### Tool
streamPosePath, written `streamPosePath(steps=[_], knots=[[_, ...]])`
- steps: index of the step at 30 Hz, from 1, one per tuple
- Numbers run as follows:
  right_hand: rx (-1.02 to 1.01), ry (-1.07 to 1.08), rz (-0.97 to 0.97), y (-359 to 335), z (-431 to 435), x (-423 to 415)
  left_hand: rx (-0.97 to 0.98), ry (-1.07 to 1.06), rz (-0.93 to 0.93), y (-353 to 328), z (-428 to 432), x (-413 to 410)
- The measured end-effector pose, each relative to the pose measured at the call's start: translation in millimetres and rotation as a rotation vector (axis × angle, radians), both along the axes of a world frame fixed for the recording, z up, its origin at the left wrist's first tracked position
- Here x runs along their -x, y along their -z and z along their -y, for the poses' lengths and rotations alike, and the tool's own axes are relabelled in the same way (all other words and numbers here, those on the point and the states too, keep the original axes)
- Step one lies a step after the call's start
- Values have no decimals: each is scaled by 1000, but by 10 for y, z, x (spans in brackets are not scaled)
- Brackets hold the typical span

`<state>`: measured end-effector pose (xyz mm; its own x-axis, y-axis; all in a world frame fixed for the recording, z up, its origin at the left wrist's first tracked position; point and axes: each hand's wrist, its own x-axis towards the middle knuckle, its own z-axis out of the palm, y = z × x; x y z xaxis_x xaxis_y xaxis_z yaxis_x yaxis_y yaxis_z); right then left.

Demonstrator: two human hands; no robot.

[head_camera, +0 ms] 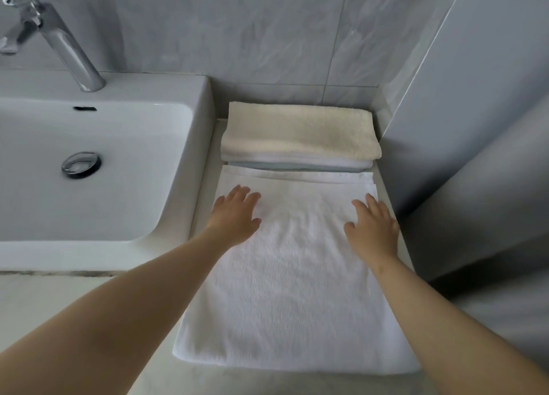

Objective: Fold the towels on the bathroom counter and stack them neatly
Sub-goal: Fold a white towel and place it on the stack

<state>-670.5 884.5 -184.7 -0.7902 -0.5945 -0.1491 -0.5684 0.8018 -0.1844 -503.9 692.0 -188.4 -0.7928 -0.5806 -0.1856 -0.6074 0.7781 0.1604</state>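
Observation:
A white towel (297, 281) lies flat on the counter, folded into a long rectangle that runs from the front edge back to the stack. My left hand (236, 215) presses flat on its far left part with fingers straight. Flat on the far right part rests my right hand (372, 227), fingers spread. Behind the white towel sits a stack of folded towels: a cream towel (300, 131) on top, a white one (297, 162) under it, and a pale blue edge at the bottom.
A white sink (190, 157) with a chrome faucet (59, 38) and drain plug (80, 164) fills the left. Grey tiled wall (267, 32) stands behind the stack, and a grey panel (475, 127) closes the right side. Bare counter (89, 299) shows at the front left.

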Motion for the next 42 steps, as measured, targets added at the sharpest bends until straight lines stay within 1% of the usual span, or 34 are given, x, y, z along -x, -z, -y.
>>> streamPosePath(steps=[5,8,11,16,20,22,26,28,29,31,38,42], knots=[[-82,-75,10,69,333,406,2,16,60,63,305,281],[-135,-82,41,117,399,672,-66,-38,100,108,507,345],[-115,-89,69,131,384,834,-86,-78,87,167,673,345],[47,-88,-40,144,354,880,4,-55,-18,167,763,368],[191,-25,-46,137,355,855,54,-73,-108,94,757,367],[287,3,-10,119,337,880,16,-111,-125,38,760,354],[530,37,143,95,278,896,-114,-212,-159,-33,801,347],[570,65,265,86,275,881,-181,-230,-140,-9,814,361],[561,65,321,94,280,878,-221,-241,-130,0,815,364],[507,42,360,113,291,898,-260,-251,-113,1,827,371],[383,5,368,17,402,1070,-238,-217,-24,-101,975,452],[361,-3,385,-14,468,1146,-212,-212,-3,-137,1024,507]])
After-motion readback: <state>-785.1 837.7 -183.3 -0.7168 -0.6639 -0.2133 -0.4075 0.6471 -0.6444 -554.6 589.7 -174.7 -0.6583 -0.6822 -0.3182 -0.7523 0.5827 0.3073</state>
